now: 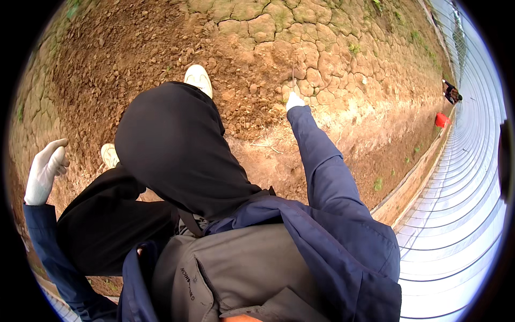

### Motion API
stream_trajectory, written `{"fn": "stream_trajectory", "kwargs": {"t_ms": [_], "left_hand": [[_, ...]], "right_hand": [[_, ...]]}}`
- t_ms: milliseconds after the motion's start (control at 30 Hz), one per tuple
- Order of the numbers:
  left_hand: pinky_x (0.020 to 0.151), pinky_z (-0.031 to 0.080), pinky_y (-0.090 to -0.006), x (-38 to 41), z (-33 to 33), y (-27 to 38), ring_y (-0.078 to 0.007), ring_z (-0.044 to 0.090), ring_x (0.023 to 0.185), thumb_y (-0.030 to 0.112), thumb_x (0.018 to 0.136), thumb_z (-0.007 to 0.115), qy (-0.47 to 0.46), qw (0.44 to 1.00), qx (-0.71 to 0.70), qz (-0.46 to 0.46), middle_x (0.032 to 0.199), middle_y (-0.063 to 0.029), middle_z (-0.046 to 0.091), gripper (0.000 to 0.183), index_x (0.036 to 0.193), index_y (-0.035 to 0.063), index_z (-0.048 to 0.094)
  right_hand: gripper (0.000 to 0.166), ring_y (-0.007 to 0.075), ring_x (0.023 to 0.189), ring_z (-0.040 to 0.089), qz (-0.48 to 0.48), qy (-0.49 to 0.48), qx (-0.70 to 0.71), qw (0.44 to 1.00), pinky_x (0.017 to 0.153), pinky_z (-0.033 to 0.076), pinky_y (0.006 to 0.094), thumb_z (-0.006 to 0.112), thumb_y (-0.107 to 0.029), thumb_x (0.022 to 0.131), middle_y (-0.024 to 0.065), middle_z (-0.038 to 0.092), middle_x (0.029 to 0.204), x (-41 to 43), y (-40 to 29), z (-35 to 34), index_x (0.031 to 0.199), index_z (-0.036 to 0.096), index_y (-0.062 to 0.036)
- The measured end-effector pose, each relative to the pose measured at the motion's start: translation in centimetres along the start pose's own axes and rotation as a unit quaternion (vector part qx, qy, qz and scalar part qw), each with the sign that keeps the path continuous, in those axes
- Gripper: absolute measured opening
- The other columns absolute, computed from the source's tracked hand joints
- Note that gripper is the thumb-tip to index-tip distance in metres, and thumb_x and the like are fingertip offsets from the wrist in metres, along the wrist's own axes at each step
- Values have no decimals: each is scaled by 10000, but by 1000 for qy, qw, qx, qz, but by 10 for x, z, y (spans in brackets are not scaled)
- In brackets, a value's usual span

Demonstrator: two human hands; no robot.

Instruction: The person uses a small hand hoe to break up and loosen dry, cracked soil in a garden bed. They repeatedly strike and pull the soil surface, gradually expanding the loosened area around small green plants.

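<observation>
My right hand (295, 100), in a white knit glove, is closed around a slim hand tool (293, 78). The tool reaches away from me over the ground; its exact kind is hard to make out. Beneath it, loose crumbled soil (249, 86) meets dry cracked soil (326, 76). Off to the left, my gloved left hand (44, 173) hangs in the air beside my leg. Its fingers are loosely bent and hold nothing that I can see.
My bent knee (169, 124) and white shoes (198, 78) are on the tilled soil. At far right, another person (451, 92) works near a red container (442, 120). A low border (414, 181) runs along the ribbed plastic greenhouse wall (454, 225). Small weeds (378, 184) dot the ground.
</observation>
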State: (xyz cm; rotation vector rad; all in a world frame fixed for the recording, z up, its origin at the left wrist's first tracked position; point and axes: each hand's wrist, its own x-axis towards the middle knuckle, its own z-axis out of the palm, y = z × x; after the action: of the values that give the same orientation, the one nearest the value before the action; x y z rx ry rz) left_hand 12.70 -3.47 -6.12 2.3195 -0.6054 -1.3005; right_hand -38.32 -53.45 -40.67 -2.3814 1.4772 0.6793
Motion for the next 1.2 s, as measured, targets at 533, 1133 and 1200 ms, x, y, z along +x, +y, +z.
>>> {"fn": "stream_trajectory", "kwargs": {"t_ms": [533,1133,1200], "left_hand": [[644,468,-242,-9,9,27,-92,551,719,343,989,542,-48,995,40,81,807,-20,567,478,1260,-51,550],[640,444,-234,-13,-3,7,-86,537,686,392,983,531,-32,996,33,77,791,-23,591,520,1285,-31,546],[639,443,-234,-13,-3,8,-85,538,688,394,982,532,-29,997,38,65,796,-23,590,523,1285,-33,546]], "right_hand": [[273,416,949,639,29,-37,19,999,813,507,486,383,-147,940,267,649,1014,-219,39,57,1089,573,-20],[358,336,1073,624,-142,179,207,951,964,477,401,398,-150,953,203,624,1202,-174,27,7,1220,595,-17],[355,332,1058,628,-140,331,237,903,953,484,391,411,-123,957,195,616,1211,-182,25,1,1251,570,-3]]}}
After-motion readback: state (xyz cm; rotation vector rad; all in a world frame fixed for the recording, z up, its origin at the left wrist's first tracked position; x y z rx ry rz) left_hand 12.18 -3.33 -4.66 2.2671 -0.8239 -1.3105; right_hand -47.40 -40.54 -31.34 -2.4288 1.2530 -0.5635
